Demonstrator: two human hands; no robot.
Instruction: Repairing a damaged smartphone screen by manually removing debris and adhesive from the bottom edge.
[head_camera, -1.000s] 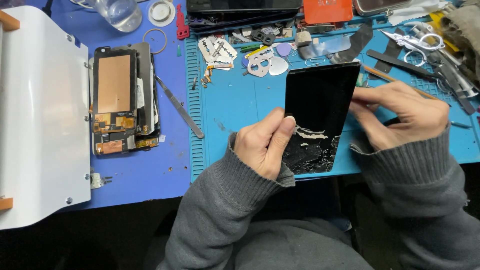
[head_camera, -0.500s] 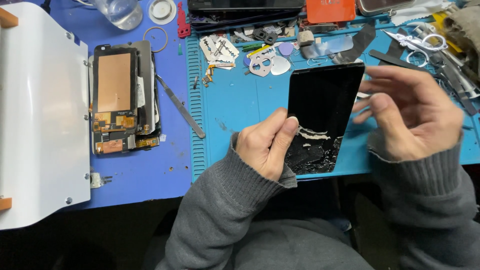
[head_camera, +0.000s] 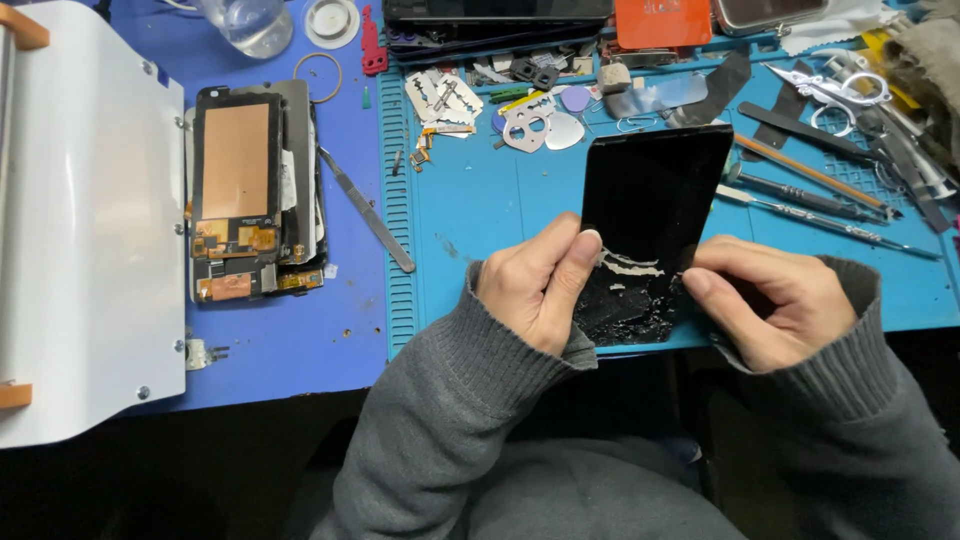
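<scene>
1. We are in a phone repair workshop: a ribbed blue work mat (head_camera: 480, 200) covers the table.
2. We see stacked opened phone frames with copper foil (head_camera: 245, 190).
3. Slim metal prying tools (head_camera: 815, 195) and thin guitar-pick-shaped openers (head_camera: 560, 125) lie scattered.

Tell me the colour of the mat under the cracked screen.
Teal-blue mat, clearest in the head view.

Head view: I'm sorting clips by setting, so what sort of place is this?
Likely a phone repair bench: both hands hold a cracked screen over a blue mat, with an opened phone to the left and tweezers and picks nearby.
</scene>
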